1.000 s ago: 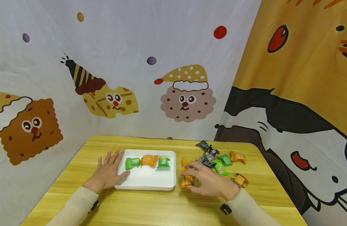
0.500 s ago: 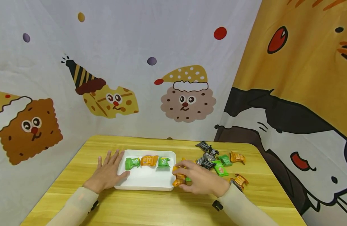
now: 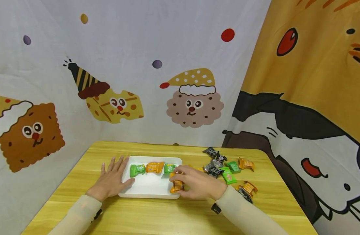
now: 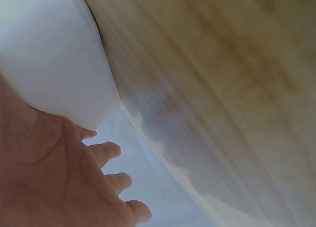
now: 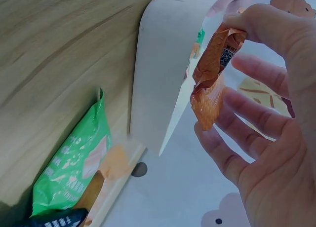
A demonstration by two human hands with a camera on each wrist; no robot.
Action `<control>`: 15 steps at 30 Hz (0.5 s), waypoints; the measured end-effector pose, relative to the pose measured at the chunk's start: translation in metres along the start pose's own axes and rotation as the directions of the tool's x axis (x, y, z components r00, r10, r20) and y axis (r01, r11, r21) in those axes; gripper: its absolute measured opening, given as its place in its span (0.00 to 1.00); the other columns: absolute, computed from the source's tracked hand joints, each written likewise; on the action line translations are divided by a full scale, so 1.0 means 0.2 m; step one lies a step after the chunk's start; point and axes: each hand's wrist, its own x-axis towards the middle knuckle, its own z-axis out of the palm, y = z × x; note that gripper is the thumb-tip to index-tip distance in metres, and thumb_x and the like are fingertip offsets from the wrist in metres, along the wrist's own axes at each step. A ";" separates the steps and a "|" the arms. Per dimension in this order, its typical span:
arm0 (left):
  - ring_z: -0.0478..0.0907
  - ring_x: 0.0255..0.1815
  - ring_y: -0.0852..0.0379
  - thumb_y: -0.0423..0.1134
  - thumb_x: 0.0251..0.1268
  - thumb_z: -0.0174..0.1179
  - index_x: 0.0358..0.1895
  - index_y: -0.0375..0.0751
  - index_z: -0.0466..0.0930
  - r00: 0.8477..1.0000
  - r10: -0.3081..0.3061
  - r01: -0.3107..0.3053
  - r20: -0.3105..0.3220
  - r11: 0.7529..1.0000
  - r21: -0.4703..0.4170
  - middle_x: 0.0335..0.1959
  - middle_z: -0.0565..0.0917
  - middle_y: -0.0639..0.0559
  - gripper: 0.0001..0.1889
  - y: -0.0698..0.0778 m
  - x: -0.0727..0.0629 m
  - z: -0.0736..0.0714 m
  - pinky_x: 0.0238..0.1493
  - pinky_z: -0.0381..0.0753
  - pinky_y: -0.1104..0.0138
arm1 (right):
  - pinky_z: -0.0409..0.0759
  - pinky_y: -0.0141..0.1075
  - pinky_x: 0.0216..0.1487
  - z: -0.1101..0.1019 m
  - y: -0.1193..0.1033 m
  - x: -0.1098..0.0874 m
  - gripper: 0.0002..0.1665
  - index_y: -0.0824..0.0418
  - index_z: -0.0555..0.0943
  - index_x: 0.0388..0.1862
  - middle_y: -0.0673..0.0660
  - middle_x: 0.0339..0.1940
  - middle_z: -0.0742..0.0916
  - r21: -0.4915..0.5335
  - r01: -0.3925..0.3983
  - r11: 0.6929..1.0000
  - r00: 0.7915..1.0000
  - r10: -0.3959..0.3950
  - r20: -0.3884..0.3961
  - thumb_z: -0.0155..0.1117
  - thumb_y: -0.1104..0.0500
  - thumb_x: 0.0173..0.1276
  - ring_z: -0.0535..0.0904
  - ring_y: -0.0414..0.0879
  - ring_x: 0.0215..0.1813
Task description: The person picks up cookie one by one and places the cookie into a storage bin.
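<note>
My right hand [image 3: 199,184] pinches an orange-wrapped candy [image 3: 177,186] between thumb and fingers, over the right rim of the white tray [image 3: 147,190]. The right wrist view shows the crinkled wrapper [image 5: 210,89] at the fingertips, with the tray's side close behind. Along the tray's far side lie a green candy [image 3: 137,170], an orange candy [image 3: 155,167] and a second green candy [image 3: 169,168], the last partly behind my right fingers. With its fingers spread, my left hand [image 3: 111,180] rests against the tray's left edge.
Right of the tray lie several black candies [image 3: 214,170], a green candy [image 3: 228,175] and another green candy [image 3: 233,166]. Farther right are an orange candy [image 3: 246,164] and, nearer, an orange candy [image 3: 250,187] beside a black one. A printed cloth [image 3: 124,49] hangs behind the table.
My right hand has moved left from the candy pile to the tray's right rim, bringing the orange candy along. The left hand stays in place.
</note>
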 end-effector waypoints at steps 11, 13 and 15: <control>0.42 0.98 0.17 0.71 0.84 0.62 0.98 0.40 0.50 1.000 -0.002 0.002 -0.003 1.000 0.001 0.98 0.52 0.28 0.56 0.00 0.00 0.01 0.88 0.40 0.13 | 0.88 0.36 0.73 0.01 -0.02 0.08 0.27 0.50 0.88 0.76 0.55 0.81 0.85 0.030 -0.019 0.999 0.994 0.016 0.106 0.80 0.47 0.83 0.84 0.48 0.75; 0.41 0.98 0.17 0.71 0.84 0.62 0.98 0.40 0.50 1.000 -0.001 0.001 -0.002 1.000 -0.006 0.98 0.52 0.28 0.56 0.00 0.00 0.01 0.88 0.39 0.13 | 0.88 0.36 0.73 0.01 -0.03 0.10 0.27 0.50 0.88 0.76 0.55 0.81 0.85 0.027 -0.027 0.999 0.992 0.024 0.122 0.79 0.47 0.84 0.84 0.48 0.76; 0.41 0.98 0.17 0.71 0.84 0.62 0.98 0.39 0.50 1.000 0.000 0.000 -0.002 1.000 -0.012 0.98 0.52 0.28 0.56 0.00 0.00 0.01 0.88 0.38 0.13 | 0.88 0.35 0.74 0.01 -0.02 0.11 0.26 0.49 0.88 0.76 0.55 0.81 0.85 0.018 -0.032 0.999 0.990 0.029 0.137 0.79 0.47 0.84 0.84 0.48 0.77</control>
